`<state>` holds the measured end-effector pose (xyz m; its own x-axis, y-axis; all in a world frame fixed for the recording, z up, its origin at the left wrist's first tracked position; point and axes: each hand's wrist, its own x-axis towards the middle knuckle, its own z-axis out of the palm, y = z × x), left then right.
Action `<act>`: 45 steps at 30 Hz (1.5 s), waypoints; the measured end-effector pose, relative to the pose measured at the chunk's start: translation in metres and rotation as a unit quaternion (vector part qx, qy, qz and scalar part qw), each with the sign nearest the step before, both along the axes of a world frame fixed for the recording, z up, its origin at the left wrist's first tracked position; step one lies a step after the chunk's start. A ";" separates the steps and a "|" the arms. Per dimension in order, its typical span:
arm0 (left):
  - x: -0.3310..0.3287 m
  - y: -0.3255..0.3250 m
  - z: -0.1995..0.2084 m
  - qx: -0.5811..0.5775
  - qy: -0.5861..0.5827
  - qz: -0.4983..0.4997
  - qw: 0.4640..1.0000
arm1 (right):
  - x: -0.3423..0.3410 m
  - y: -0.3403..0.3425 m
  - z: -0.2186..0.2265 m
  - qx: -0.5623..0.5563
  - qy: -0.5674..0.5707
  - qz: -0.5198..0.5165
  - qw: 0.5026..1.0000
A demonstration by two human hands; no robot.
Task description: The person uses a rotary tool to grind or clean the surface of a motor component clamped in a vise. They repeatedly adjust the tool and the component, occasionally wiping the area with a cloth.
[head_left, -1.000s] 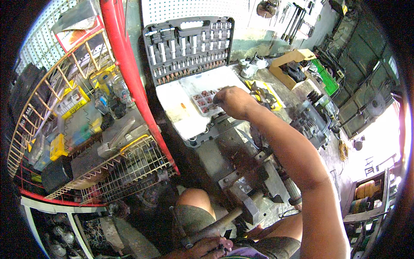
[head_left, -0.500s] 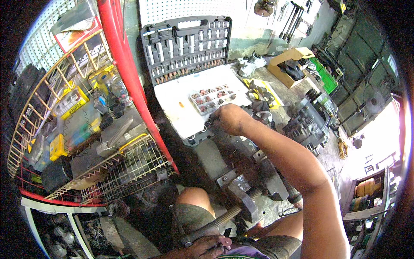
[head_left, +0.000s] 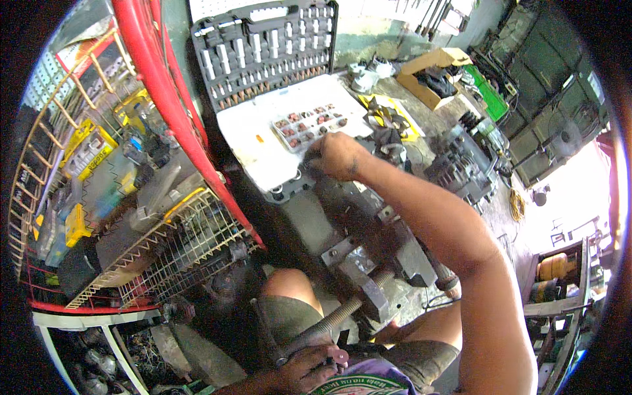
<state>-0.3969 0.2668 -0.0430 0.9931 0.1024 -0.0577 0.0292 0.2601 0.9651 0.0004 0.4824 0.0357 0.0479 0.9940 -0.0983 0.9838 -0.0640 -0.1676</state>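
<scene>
My right hand (head_left: 339, 157) reaches forward over the workbench, its fingers curled downward beside the near right corner of a clear compartment box (head_left: 287, 139). Small reddish and dark parts fill several of the box's compartments. What those fingertips touch is hidden and dark. Low in the view, my left hand (head_left: 313, 368) is closed on a small pink round piece (head_left: 339, 357), close to my shirt and the screw of a bench vise (head_left: 322, 332). Something dark also shows between the left fingers, too small to name. The box rests on the white sheet-like surface (head_left: 253, 151) before an open socket set case (head_left: 263, 56).
The vise jaws (head_left: 375, 296) stand between my knees and the bench. An alternator-like metal unit (head_left: 464, 158) sits to the right. Farther back are a cardboard box (head_left: 411, 66) and a green crate (head_left: 487, 95). A red-framed wire rack (head_left: 164, 263) stands on the left.
The whole view has shifted, so the bench sits higher and farther left. My left hand shows more fully, with its dark piece visible. My right hand stays beside the compartment box.
</scene>
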 end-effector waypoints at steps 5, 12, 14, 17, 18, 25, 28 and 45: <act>0.004 -0.008 -0.011 0.030 -0.113 0.076 0.990 | 0.008 -0.033 0.039 -0.128 0.092 0.100 0.982; 0.000 -0.009 -0.030 0.015 -0.139 0.050 0.989 | -0.011 -0.077 0.006 -0.292 -0.060 0.200 0.933; -0.001 -0.007 -0.030 0.067 -0.102 0.017 0.992 | -0.006 -0.082 -0.002 -0.272 -0.040 0.186 0.943; 0.000 -0.005 -0.024 0.029 -0.098 0.010 0.995 | 0.008 -0.082 -0.002 -0.242 -0.044 0.165 0.955; 0.000 -0.004 -0.022 -0.004 -0.105 0.016 0.994 | 0.014 -0.078 0.000 -0.232 -0.044 0.170 0.957; 0.001 -0.001 -0.025 0.037 -0.123 0.021 0.992 | 0.062 -0.079 0.053 -0.134 -0.066 0.072 0.986; 0.002 -0.007 -0.033 -0.035 -0.114 0.029 0.992 | 0.070 -0.092 0.091 -0.042 -0.037 0.006 0.998; 0.020 -0.003 0.032 0.031 -0.066 0.124 0.990 | -0.139 -0.377 0.032 -0.082 0.498 0.036 0.863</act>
